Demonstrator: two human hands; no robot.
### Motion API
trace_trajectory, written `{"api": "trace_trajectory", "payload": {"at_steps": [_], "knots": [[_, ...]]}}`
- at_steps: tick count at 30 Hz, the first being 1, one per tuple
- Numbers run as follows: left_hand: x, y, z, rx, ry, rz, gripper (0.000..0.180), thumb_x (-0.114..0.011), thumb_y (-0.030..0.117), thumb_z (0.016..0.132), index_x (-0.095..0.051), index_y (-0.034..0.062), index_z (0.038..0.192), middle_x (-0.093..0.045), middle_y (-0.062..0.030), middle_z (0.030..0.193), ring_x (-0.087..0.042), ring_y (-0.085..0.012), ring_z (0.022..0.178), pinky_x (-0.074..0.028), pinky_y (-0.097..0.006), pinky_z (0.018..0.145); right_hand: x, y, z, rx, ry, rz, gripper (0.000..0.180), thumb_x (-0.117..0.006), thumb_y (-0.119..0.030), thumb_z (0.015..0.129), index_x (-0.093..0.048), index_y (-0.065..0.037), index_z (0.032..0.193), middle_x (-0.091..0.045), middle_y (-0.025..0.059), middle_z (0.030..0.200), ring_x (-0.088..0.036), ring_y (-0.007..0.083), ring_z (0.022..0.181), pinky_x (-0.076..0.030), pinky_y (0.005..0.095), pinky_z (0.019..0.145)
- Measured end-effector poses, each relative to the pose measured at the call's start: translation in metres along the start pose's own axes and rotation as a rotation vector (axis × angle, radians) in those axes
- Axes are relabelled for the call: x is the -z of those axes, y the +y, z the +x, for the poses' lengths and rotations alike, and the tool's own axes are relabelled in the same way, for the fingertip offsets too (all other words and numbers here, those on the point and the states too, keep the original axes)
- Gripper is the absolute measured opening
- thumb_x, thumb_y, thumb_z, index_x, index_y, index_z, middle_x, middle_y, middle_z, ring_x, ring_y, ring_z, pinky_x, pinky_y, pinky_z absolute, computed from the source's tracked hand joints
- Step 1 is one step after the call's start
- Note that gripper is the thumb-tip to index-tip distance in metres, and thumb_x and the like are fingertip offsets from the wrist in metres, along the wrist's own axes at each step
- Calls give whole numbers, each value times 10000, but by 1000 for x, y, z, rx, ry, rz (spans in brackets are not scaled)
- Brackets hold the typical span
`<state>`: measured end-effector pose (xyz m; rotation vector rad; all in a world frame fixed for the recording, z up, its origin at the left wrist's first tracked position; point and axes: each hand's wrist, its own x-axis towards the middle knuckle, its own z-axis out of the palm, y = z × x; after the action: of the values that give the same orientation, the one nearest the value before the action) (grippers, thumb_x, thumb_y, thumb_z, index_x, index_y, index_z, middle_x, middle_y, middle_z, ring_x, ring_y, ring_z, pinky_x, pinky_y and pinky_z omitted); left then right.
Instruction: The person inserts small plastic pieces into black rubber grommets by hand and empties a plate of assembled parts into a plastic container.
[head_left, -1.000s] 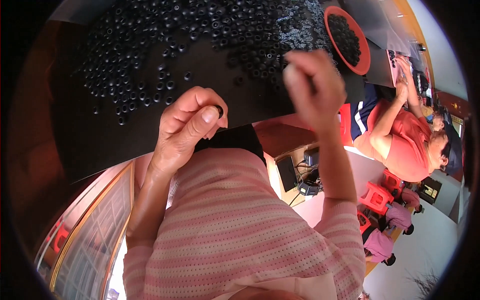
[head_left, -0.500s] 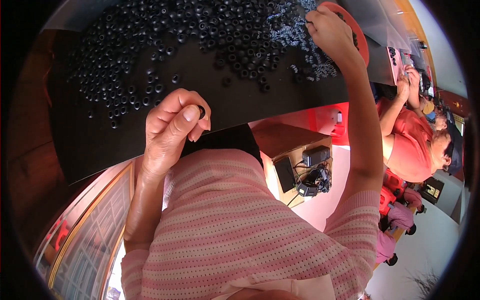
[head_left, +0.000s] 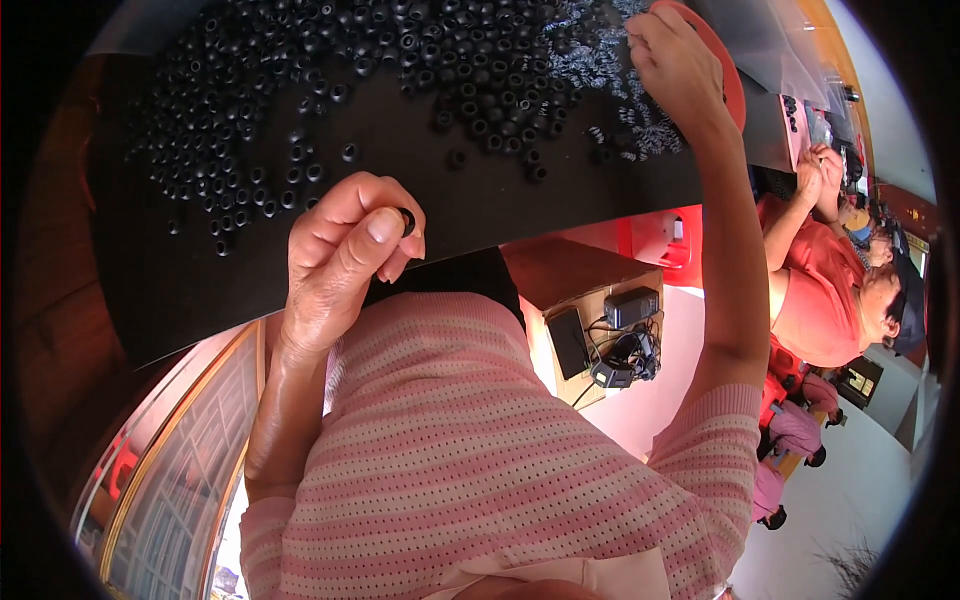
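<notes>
Left hand: Your left hand [head_left: 345, 255] is curled up near you, over the near edge of the black table [head_left: 560, 205]. Your thumb and fingers pinch one small black ring [head_left: 407, 220].
Left hand change: It sits in almost the same spot as half a second ago, and it still holds the ring the same way.
Right hand: Your right hand [head_left: 675, 65] is stretched far out to the right, at the far side of the table. It is just beside the red bowl [head_left: 735, 90] and over a little bunch of pale rings [head_left: 640, 135]. The fingers bend down, but you cannot tell if they hold anything.
Right hand change: One second ago this hand was up close, in the middle, near your left hand. Half a second ago it had already gone out to the bowl. Now it has stayed out there.
Ring pile: Lots of small black rings [head_left: 400, 50] lie spread over the far part of the table, from left to right. They look the same as before.
Ring in your fingers: It is near you, well apart from the big pile.
Your top: A pink striped top [head_left: 480, 440] fills the near part of the view.
Other person: Someone in a red top [head_left: 820, 290] sits far off on the right, with hands up at another table.
Under the table: A box with black plugs and wires [head_left: 610, 340] sits down low, right of the middle.
</notes>
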<state>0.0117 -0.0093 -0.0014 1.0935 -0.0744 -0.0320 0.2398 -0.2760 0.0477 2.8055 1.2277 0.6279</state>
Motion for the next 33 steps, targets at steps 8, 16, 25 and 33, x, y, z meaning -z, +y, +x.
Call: {"api": "trace_trajectory", "payload": {"at_steps": [8, 16, 25, 33], "knots": [[0, 1, -1, 22, 1, 29, 236, -535, 234, 972, -586, 20, 887, -564, -12, 752, -424, -41, 583, -364, -192, 537, -9, 6, -12, -33, -128, -18, 181, -564, -90, 830, -606, -121, 1003, -562, 64, 944, -597, 315, 892, -491, 433, 700], [0, 1, -1, 19, 14, 65, 239, -533, 230, 972, -585, 15, 881, -562, -15, 755, -417, -46, 583, -354, -190, 540, 6, -1, 3, -27, -114, 150, 144, -529, -71, 835, -626, -65, 940, -551, 148, 904, -575, 342, 864, -459, 431, 717], [-3, 1, 1, 15, -8, 57, 234, -523, 227, 977, -578, 15, 895, -567, -23, 779, -412, -48, 586, -353, -188, 541, -4, 13, 15, -10, -228, 246, 247, -517, -34, 799, -632, -78, 1013, -559, 168, 952, -576, 360, 902, -456, 437, 739], [-3, 0, 2, 15, -7, 65, 234, -523, 227, 978, -578, 16, 894, -567, -24, 778, -412, -46, 580, -355, -186, 534, 10, 9, 22, 5, -235, 198, 237, -513, -22, 778, -659, -70, 958, -579, 163, 950, -582, 352, 911, -471, 447, 728]]}}
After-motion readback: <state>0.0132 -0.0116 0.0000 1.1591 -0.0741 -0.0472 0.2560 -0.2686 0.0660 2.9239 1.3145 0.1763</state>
